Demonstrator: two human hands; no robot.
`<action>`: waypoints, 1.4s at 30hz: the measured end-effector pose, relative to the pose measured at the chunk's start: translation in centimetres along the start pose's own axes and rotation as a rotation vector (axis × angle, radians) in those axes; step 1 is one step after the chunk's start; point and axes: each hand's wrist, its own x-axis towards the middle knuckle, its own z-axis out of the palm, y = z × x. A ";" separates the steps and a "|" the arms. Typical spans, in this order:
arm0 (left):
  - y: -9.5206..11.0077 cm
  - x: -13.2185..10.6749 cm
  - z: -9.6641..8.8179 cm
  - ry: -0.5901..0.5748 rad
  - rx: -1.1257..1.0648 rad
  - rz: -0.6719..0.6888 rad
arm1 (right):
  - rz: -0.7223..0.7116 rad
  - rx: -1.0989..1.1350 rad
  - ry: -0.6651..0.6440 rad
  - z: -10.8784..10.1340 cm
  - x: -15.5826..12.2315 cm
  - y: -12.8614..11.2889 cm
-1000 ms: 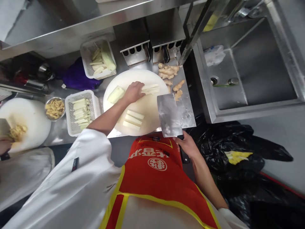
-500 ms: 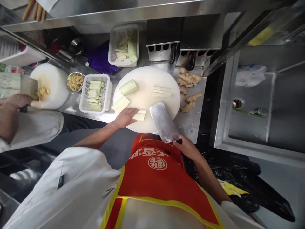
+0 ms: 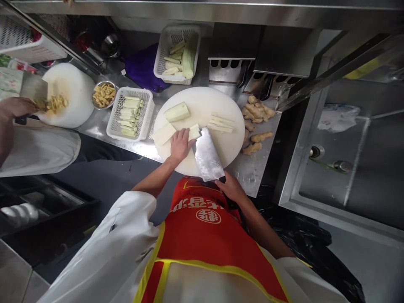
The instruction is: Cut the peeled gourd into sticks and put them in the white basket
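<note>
A round white cutting board [image 3: 217,99] lies in front of me. On it my left hand [image 3: 180,145] holds down some pale green vegetable strips [image 3: 194,132] with bent fingers. My right hand [image 3: 232,186] grips the handle of a cleaver [image 3: 208,156], whose broad blade lies beside those strips, at the fingertips. A thick pale green vegetable chunk [image 3: 177,112] rests at the upper left of the board, and a flat slab [image 3: 164,134] sits left of my left hand. Thinner cut sticks [image 3: 221,124] are at the board's right.
A white basket of cut pieces [image 3: 151,113] stands left of the board; another basket [image 3: 160,63] is behind it. Ginger roots [image 3: 257,112] lie to the right, before a steel sink [image 3: 292,193]. At far left, a co-worker's hand [image 3: 19,107] holds a cleaver at a second board.
My left hand has shifted the strips up and right on the board. The cleaver blade has come left against them, with my right hand following.
</note>
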 end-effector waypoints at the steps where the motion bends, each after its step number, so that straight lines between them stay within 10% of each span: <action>1: 0.1 0.9 -0.1 0.018 0.000 -0.004 | 0.007 0.000 0.011 -0.2 0.0 -0.2; 15: -1.0 4.2 -2.9 0.109 0.038 -0.008 | -0.147 -0.572 0.249 -11.5 2.2 -1.0; 21: -7.3 0.5 -5.8 -0.037 0.056 -0.270 | -0.214 -0.579 0.246 -11.2 2.8 -2.1; 24: -9.3 -1.9 -6.4 -0.171 0.056 -0.172 | -0.186 -0.467 0.152 -10.7 1.1 -1.8; 31: -5.3 -7.1 -5.0 -0.281 -0.033 0.512 | -0.170 -0.392 -0.069 -8.8 -4.0 -0.7; 42: -2.7 -10.4 -2.5 -0.140 -0.008 0.260 | -0.283 -0.823 -0.172 -6.2 -6.3 -6.9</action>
